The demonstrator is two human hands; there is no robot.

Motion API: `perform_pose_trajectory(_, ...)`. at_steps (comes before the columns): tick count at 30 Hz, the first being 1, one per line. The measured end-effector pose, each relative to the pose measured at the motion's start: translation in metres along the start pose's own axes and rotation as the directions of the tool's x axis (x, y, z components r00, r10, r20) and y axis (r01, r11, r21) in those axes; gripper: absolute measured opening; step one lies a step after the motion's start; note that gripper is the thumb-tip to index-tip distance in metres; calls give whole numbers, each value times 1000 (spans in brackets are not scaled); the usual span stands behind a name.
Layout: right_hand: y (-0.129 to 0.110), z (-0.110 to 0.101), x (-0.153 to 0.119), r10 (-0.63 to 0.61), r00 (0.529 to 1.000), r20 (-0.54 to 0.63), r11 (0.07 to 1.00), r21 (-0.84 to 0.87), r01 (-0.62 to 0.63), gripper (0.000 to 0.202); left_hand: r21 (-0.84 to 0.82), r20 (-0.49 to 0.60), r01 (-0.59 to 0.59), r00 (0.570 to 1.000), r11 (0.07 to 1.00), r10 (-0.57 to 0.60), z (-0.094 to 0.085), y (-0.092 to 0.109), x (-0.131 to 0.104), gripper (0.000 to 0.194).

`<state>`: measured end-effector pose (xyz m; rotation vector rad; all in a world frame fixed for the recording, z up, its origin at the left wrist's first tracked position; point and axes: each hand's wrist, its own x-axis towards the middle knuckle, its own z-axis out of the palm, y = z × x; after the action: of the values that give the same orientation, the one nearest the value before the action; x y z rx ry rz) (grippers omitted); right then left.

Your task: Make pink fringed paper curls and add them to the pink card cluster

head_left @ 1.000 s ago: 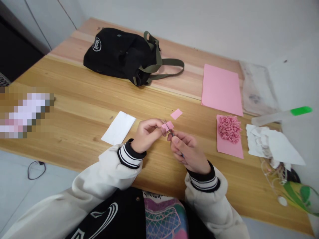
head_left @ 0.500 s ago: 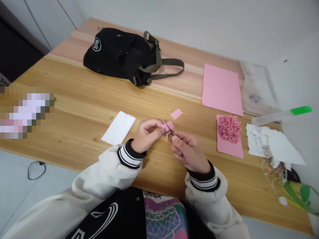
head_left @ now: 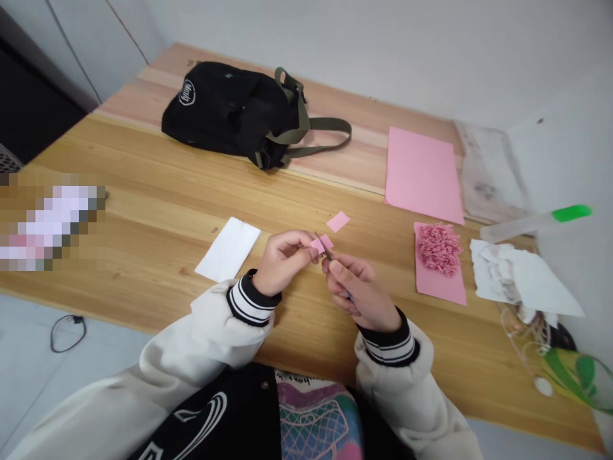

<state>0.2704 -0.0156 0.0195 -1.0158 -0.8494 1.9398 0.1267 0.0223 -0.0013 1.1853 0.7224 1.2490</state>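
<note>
A small piece of pink paper [head_left: 316,245] is pinched between the fingertips of my left hand [head_left: 286,257]. My right hand [head_left: 359,287] is closed around a pair of scissors [head_left: 326,250], whose narrow blades lie across that pink piece. My palm and fingers hide most of the scissors' handles. Just beyond my hands, a second small pink paper piece [head_left: 338,222] lies flat on the wooden table [head_left: 297,198]. To the left of my left hand is a folded white paper sheet [head_left: 228,249].
At the back lies a black bag [head_left: 225,112] with olive straps. On the right are a large pink sheet [head_left: 424,174], a pile of pink shreds [head_left: 439,249] on pink paper, white paper scraps [head_left: 536,281] and a green-ended tube [head_left: 536,223]. A pixelated object [head_left: 57,217] sits at left.
The whole view has shifted slightly as the head moved. My hands keep nearly the same pose, with the scissors still across the pink paper piece.
</note>
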Motion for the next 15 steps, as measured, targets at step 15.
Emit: perform_pose_trajectory(15, -1, -1, 0, 9, 1000, 26, 1000, 16, -9, 26, 33, -9, 22, 1000, 999, -22, -1, 2, 0, 22)
